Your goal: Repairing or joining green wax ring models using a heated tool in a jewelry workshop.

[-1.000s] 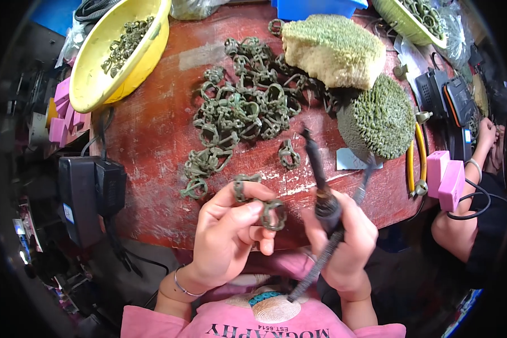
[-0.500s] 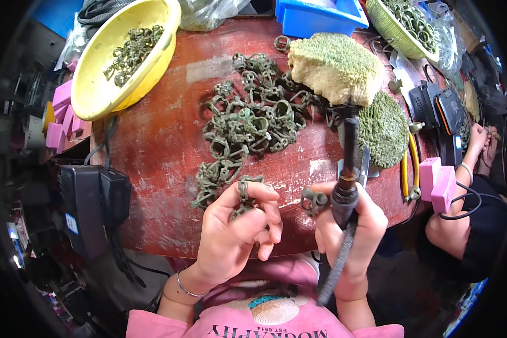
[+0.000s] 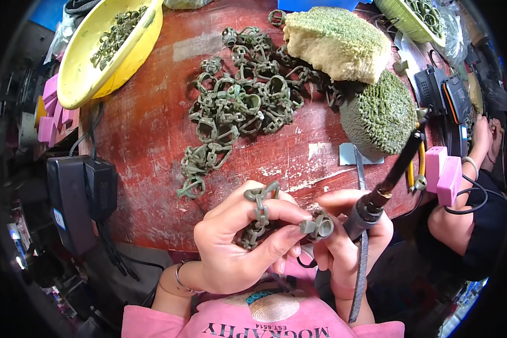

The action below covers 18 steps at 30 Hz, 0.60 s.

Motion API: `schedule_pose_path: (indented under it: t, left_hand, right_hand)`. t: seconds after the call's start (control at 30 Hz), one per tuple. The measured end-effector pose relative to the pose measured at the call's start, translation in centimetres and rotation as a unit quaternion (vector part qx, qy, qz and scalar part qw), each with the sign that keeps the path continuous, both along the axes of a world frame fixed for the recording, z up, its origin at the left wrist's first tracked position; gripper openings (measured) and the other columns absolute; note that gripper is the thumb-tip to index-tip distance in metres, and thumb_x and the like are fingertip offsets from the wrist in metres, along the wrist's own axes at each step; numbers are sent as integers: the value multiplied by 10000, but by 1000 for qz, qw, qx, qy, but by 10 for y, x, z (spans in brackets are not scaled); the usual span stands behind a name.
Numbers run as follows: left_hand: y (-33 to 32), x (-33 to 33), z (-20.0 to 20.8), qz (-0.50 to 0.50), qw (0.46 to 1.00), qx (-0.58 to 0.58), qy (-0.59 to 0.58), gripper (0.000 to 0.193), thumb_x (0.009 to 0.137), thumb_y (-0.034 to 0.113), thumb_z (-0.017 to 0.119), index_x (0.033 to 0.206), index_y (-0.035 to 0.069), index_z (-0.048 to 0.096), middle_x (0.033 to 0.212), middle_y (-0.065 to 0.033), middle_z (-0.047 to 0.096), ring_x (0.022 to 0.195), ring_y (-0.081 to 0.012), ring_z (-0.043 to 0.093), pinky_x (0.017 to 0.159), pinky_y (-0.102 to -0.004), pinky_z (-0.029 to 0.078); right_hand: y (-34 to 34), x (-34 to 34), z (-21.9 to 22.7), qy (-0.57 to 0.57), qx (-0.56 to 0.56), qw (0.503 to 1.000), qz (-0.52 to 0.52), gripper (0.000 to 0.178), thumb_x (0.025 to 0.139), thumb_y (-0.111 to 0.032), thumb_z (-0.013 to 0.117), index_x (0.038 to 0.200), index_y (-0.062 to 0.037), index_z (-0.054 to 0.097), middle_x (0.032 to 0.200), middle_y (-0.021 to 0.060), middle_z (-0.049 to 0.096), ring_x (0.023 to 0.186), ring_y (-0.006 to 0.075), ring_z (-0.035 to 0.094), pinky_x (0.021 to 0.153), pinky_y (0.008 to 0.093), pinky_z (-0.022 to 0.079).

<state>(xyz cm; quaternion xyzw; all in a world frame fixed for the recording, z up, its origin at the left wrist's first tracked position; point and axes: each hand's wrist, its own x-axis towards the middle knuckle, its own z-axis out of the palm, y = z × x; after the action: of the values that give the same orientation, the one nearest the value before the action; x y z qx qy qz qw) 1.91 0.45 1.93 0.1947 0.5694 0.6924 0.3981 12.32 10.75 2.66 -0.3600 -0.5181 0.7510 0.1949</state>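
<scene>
My left hand point(image 3: 236, 242) is closed, pinching a small dull-green ring piece point(image 3: 324, 226) at its fingertips. A short strand of green links point(image 3: 259, 211) loops over its fingers and into the palm. Close against it, my right hand point(image 3: 349, 242) grips a black pen-shaped iron point(image 3: 380, 194), its dark tip pointing up and right. A thin metal tool with a textured grey handle point(image 3: 359, 279) also runs through that hand; its blade points away over the table. The right fingertips meet the ring piece, partly hidden. Beyond lies a heap of green linked rings point(image 3: 236, 101).
Two rough green-topped blocks point(image 3: 377, 115) stand at the back right of the red table point(image 3: 146, 186). A yellow basin point(image 3: 110, 84) of green pieces sits back left. Black adapters point(image 3: 73, 197), pink blocks point(image 3: 442, 174) and a co-worker's arm point(image 3: 456, 225) are at the sides.
My hands have come together, and the left fingers now pinch the ring piece that was at my right fingertips. The iron has swung from upright toward the right. The view has shifted slightly.
</scene>
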Motion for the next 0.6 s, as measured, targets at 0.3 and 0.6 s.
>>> schedule_pose_path:
  t: [0.3,0.6]
  left_hand:
    - [1,3,-1,33,999,-1,22,152,725,-68,606,874,-40,595,833,-127,551,571,-95,541,464,-196,431]
    - [-2,2,-4,17,981,-20,192,222,662,-45,662,870,16,615,826,-101,602,704,-168,541,595,-254,435]
  right_hand:
    - [-3,5,-9,93,46,994,-25,114,733,108,558,839,67,557,624,81,562,434,63,486,366,183,347]
    - [-2,10,-4,103,-24,994,-14,135,726,112,559,855,75,562,630,75,582,464,61,511,385,183,373]
